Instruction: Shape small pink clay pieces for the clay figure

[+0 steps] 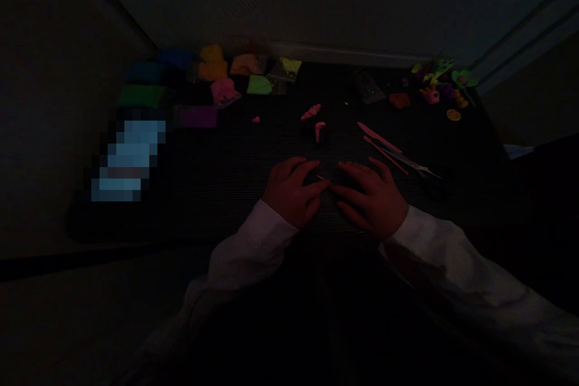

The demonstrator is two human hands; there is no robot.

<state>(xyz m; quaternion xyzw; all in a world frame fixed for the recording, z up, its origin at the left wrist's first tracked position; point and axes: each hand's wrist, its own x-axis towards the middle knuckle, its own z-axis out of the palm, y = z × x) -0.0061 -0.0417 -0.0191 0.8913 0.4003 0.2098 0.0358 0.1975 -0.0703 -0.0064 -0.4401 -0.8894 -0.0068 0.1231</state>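
Observation:
Both my hands rest on a dark table [226, 175] in dim light. My left hand [292, 190] and my right hand [371, 196] meet at their fingertips, pinched on a thin orange-red clay strand [322, 179] between them. The fingers of both hands are curled inward. Just beyond the hands lies a small pink and dark clay piece [320, 131], and further back a pink clay figure [311, 111].
Pink modelling tools [380, 140] and a metal tool [416, 164] lie right of the hands. Coloured clay blocks and packets [212, 72] are piled at the back left. Small clay figures [436, 84] stand at the back right. A blurred light patch [129, 160] sits at left.

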